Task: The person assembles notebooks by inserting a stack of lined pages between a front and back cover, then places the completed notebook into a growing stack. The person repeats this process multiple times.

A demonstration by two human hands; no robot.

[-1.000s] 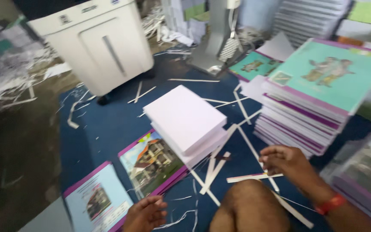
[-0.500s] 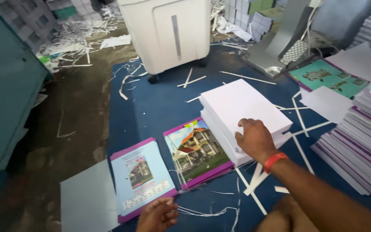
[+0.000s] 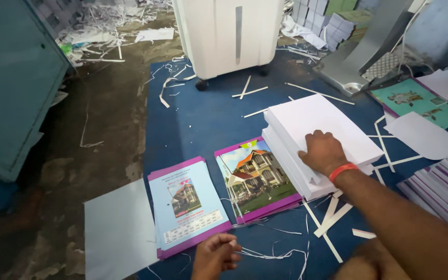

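The right hand (image 3: 323, 152), with an orange band at the wrist, lies palm down right of centre on a thick stack of white paper (image 3: 317, 140); its fingers curl over the near left edge, the grip loose around a few top sheets. The stack rests on a blue floor mat (image 3: 203, 119), overlapping the right edge of a pile of purple-bordered covers (image 3: 255, 176) showing a house picture. Just left of that, lower centre, lies a second pile of purple-bordered covers (image 3: 187, 205) with a smaller house picture and a printed grid. The left hand (image 3: 214, 255), at the bottom edge, is half curled and holds nothing, just below that second pile. A plain grey sheet (image 3: 117, 233) lies lower left. A teal-green cover (image 3: 418, 101) sits upper right, partly under white sheets. Purple-edged stacks (image 3: 442, 197) are cut off at the right edge. A white machine (image 3: 232, 33) at the top is cropped. Paper strips (image 3: 330, 212) litter the mat.
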